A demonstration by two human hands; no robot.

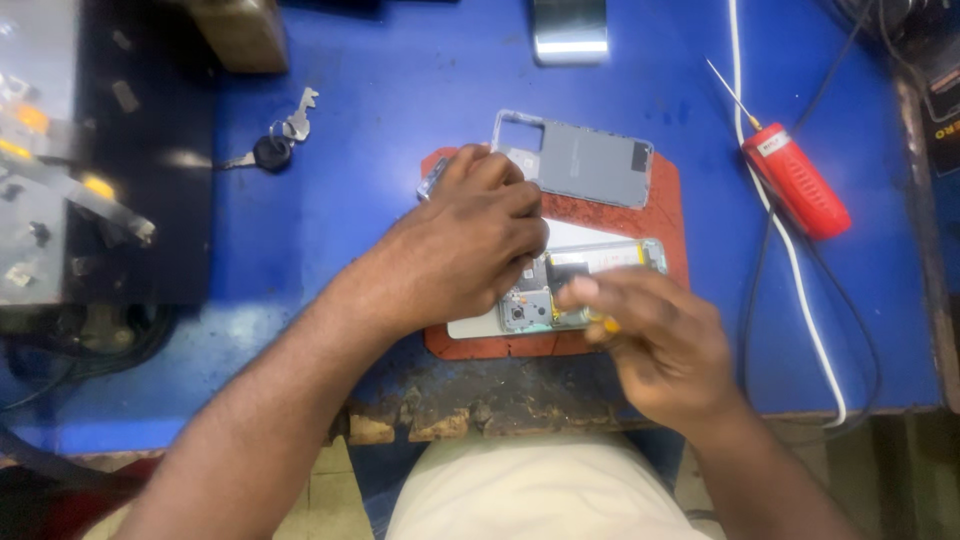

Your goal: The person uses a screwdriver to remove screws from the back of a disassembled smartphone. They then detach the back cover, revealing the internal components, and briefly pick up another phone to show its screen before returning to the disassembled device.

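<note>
- My left hand [470,245] presses fingers together on the opened phone [585,285], which lies on the red mat [665,215].
- My right hand [655,335] pinches a yellow-handled tool [607,323] at the phone's near edge.
- Grey back cover [590,160] lies just beyond the phone.

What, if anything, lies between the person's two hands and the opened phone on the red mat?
Nothing visible does. The left hand already rests on the opened phone, and the right hand touches its near edge. The grey back cover lies apart, farther back on the red mat.
</note>
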